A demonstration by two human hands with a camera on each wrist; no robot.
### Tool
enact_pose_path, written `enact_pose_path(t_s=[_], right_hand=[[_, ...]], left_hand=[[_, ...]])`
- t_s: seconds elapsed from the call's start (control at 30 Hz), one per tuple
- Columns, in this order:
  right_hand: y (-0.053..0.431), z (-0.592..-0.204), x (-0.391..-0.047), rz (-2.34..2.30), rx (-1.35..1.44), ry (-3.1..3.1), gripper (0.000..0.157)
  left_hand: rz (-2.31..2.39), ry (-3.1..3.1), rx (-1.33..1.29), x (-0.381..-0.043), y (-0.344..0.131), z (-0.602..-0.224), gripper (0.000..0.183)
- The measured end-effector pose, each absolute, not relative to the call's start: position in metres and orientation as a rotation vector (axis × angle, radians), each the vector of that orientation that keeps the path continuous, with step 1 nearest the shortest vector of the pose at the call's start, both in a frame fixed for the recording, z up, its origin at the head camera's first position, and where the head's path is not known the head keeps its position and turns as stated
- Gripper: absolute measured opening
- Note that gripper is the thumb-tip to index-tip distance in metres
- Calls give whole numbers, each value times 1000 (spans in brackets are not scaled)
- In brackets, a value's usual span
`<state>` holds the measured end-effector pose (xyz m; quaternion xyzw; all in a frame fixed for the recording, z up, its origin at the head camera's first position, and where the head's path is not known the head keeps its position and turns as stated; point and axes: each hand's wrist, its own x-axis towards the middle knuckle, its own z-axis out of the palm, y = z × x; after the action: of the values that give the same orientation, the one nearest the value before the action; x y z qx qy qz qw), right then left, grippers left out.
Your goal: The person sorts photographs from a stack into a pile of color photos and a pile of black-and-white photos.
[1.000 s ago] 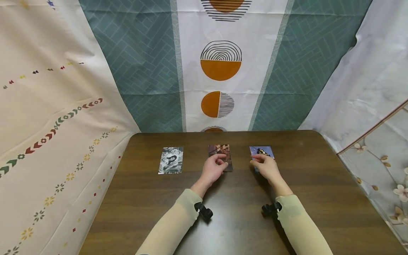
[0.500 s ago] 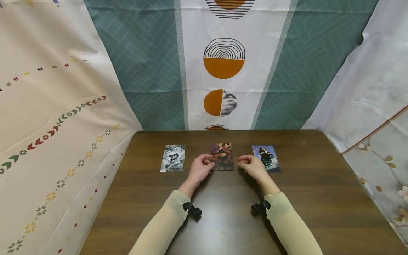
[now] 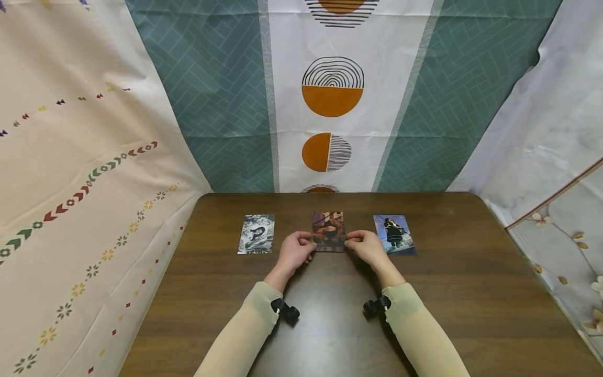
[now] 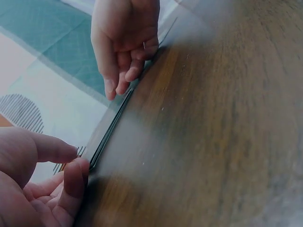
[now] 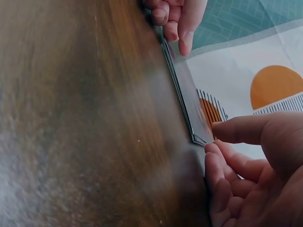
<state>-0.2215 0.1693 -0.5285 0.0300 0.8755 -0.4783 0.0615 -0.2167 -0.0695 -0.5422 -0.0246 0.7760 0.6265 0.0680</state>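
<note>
A thin stack of picture cards (image 3: pixel 328 230), the top one reddish-brown, lies mid-table near the back. My left hand (image 3: pixel 295 251) holds its left edge, thumb and fingertips right at the near corner. Across from it, my right hand (image 3: pixel 367 246) has thumb and forefinger at the right edge. Edge-on in the left wrist view, the stack (image 4: pixel 111 130) shows dark layered sides between the two hands. The right wrist view has the near corner of the stack (image 5: pixel 191 127) between thumb and fingers.
To the left lies a black-and-white picture card (image 3: pixel 256 234); to the right, a blue one (image 3: pixel 394 234) with a dark figure. Both rest flat on the brown wooden table (image 3: pixel 212 303). Behind its far edge hangs a patterned cloth (image 3: pixel 226 131).
My right hand has moved left from the blue card to the middle stack's right edge. My left hand has shifted left from over the stack to its left edge.
</note>
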Motion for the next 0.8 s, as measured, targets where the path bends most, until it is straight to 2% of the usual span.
enact_pose_path(t_s=[0.8], right_hand=[[161,-527,-223,-1272,167,2727,30]], left_hand=[[1759,2397,-95,-221,-67,-538,36]])
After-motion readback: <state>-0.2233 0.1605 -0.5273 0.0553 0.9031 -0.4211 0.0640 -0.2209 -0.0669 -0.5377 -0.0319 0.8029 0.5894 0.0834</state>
